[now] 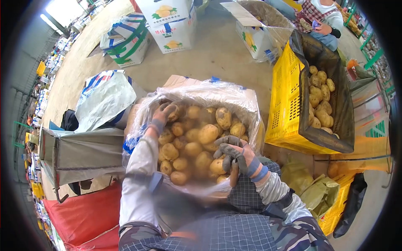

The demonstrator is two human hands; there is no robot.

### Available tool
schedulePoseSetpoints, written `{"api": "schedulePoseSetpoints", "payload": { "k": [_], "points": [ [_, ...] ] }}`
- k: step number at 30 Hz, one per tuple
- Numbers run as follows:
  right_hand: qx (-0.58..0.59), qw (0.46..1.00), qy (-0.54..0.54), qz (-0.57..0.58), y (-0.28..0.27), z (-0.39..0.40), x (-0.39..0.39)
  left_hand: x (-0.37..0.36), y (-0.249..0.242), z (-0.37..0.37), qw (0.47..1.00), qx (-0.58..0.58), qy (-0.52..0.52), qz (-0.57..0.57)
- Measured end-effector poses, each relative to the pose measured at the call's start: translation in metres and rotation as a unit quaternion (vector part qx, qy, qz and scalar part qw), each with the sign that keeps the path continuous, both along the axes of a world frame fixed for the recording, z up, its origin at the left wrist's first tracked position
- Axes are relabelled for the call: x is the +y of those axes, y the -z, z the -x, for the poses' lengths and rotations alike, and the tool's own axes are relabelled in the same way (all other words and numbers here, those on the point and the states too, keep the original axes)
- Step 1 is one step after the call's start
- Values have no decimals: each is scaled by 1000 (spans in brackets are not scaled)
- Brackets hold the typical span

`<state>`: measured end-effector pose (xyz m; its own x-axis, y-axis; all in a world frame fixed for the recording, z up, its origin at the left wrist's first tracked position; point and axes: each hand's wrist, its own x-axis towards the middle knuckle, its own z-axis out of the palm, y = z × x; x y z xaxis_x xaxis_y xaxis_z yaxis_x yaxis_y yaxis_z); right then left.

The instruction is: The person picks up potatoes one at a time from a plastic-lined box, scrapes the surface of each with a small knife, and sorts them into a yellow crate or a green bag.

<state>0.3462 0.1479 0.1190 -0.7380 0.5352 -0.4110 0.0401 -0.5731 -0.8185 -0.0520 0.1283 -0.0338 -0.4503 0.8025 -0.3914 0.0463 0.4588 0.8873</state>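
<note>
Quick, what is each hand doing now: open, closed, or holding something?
Left hand: gloved, curled on a potato at the far side of the lined box.
Right hand: gloved, fingers closed over a near potato.

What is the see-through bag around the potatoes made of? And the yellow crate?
The bag looks like thin clear plastic film: it is shiny, crinkled, and the potatoes show through it. The yellow crate seems to be hard moulded plastic, with a grid of small holes in its wall and a dark liner inside.
</note>
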Motion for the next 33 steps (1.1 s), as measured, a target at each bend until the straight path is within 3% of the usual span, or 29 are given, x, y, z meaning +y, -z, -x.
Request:
{"api": "schedulePoseSetpoints", "payload": {
  "k": [2,5,6,7,8,9,12,19,22,30,33],
  "points": [
    [-4,1000,-1,22,-1,3,1,-38,-101,-63,987,-104,-16,-118],
    [6,999,-18,-40,20,13,-2,-82,-142,-99,970,30,55,-235],
    [-40,975,-4,-218,35,20,-6,-95,-147,-115,968,29,46,-247],
    [-85,917,9,-391,52,30,-10,-106,-151,-131,965,26,38,-260],
    [-125,825,20,-551,44,43,-14,-118,-150,-142,961,22,30,-274],
    [-223,804,-53,-548,28,46,-18,-130,-141,-148,962,47,19,-267],
    [-284,796,-161,-510,13,65,-14,-146,-133,-176,959,42,-21,-278],
    [-295,748,-164,-572,45,62,-15,-148,-131,-178,961,58,23,-270],
    [-305,772,-169,-532,47,66,-10,-148,-121,-176,959,62,29,-276],
    [-320,729,-243,-554,43,69,-14,-149,-114,-171,954,159,38,-250],
    [-312,726,-246,-561,51,68,-16,-146,-117,-172,957,140,41,-250]
  ]
}}
